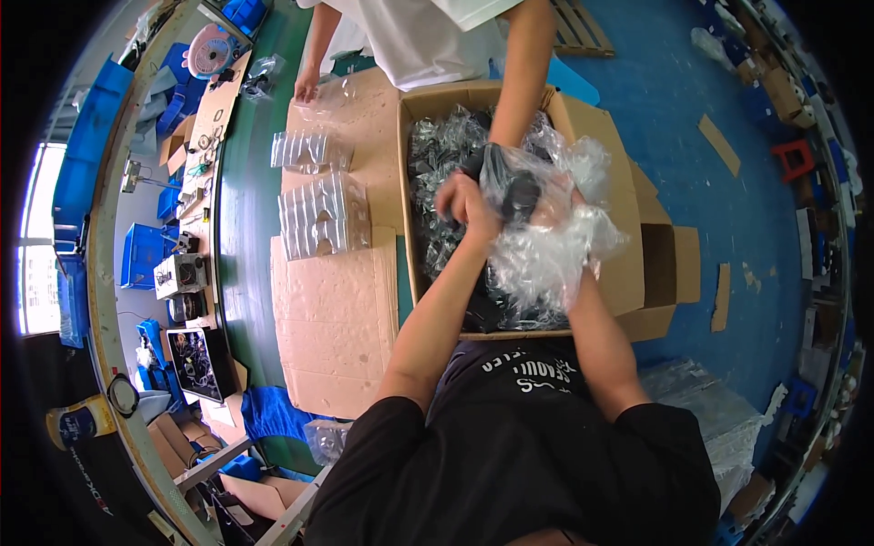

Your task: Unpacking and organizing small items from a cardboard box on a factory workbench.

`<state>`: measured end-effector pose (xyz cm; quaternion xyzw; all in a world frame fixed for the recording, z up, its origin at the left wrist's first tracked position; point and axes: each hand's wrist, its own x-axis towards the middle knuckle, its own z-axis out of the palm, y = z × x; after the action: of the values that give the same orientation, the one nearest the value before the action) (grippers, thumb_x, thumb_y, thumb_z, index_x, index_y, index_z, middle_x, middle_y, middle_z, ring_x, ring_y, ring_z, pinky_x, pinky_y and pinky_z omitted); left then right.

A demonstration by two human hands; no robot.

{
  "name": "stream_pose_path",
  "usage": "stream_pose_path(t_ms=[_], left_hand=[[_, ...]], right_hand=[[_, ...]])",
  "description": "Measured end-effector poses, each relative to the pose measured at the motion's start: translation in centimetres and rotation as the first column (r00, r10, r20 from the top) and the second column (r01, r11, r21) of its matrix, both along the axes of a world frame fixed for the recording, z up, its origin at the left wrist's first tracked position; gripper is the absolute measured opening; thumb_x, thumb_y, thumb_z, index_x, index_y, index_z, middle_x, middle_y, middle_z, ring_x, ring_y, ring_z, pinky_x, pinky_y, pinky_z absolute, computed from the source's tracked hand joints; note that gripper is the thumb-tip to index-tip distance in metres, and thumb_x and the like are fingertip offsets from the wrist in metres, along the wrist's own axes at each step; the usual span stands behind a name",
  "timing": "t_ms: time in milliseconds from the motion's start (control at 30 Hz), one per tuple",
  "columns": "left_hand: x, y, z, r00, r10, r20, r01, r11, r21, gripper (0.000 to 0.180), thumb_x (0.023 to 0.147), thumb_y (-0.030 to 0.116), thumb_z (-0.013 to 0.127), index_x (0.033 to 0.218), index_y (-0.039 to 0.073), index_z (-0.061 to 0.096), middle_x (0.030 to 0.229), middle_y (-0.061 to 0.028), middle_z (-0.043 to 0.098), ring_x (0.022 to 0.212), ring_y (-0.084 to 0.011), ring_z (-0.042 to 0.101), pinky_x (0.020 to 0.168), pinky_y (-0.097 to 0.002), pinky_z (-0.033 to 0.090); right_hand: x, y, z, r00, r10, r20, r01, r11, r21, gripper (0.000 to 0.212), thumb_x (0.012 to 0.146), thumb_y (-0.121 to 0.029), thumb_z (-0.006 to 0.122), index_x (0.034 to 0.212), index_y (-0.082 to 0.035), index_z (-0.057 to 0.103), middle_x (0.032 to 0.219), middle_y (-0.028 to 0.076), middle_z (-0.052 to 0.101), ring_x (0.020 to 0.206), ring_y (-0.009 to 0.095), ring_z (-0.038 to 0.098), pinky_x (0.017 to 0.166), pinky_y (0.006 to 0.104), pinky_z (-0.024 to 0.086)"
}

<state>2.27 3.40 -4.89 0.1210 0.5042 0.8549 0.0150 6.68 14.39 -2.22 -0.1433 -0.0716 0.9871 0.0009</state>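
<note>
A large open cardboard box stands before me, filled with black items in clear plastic bags. My left hand is over the middle of the box, beside a bagged black item; its fingers are smeared by motion. My right hand is partly hidden behind crumpled clear plastic bags and appears to grip them at the box's right side. Across from me, a co-worker's arm reaches into the same box, its hand hidden among the bags. The co-worker's other hand touches clear plastic at the left.
Ribbed clear plastic trays stand on flattened cardboard left of the box. Beyond runs a green conveyor belt beside a bench with a pink fan. Another open carton stands right, on the blue floor.
</note>
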Motion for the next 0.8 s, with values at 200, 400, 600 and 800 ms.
stream_pose_path(t_ms=[200,400,600,800], left_hand=[[0.8,1.9,1.2,0.892,-0.211,0.400,-0.066,0.814,0.577,0.065,0.091,0.060,0.033,0.107,0.002,0.057,0.098,-0.0089,0.064,0.082,-0.0187,0.061,0.079,-0.0286,0.047],[-2.3,-2.3,-4.7,0.610,-0.338,0.717,0.097,0.930,0.355,0.056,0.091,0.053,0.045,0.099,0.001,0.061,0.095,-0.0112,0.065,0.071,-0.0199,0.064,0.062,-0.0298,0.051],[-7.6,-5.7,-7.7,0.914,-0.104,-0.392,-0.390,0.035,-0.920,0.040,0.082,0.026,0.055,0.112,0.000,0.052,0.107,-0.0187,0.058,0.093,-0.0354,0.057,0.076,-0.0430,0.047],[-8.6,-9.0,-9.6,0.926,-0.251,-0.280,-0.316,-0.115,-0.942,0.023,0.076,0.016,0.056,0.096,0.007,0.062,0.106,-0.0148,0.056,0.093,-0.0350,0.055,0.080,-0.0413,0.045]], right_hand=[[1.2,3.0,-1.0,0.804,0.304,-0.511,-0.314,0.947,0.069,0.025,0.089,-0.021,0.048,0.106,-0.003,0.052,0.084,0.008,0.057,0.072,0.017,0.054,0.068,0.0261,0.046],[4.8,6.6,-2.0,0.991,0.092,0.102,-0.122,0.930,0.346,0.027,0.087,-0.023,0.048,0.105,-0.004,0.052,0.084,0.010,0.054,0.074,0.019,0.052,0.066,0.0319,0.044],[7.1,13.0,-7.4,0.935,0.078,-0.347,0.007,0.972,0.236,0.026,0.084,-0.026,0.049,0.098,-0.004,0.054,0.083,0.011,0.055,0.073,0.023,0.052,0.063,0.0343,0.043],[15.5,23.3,-6.7,0.835,-0.548,0.057,0.465,0.757,0.459,0.032,0.084,-0.034,0.052,0.096,-0.004,0.057,0.081,0.010,0.059,0.068,0.021,0.054,0.061,0.0307,0.044]])
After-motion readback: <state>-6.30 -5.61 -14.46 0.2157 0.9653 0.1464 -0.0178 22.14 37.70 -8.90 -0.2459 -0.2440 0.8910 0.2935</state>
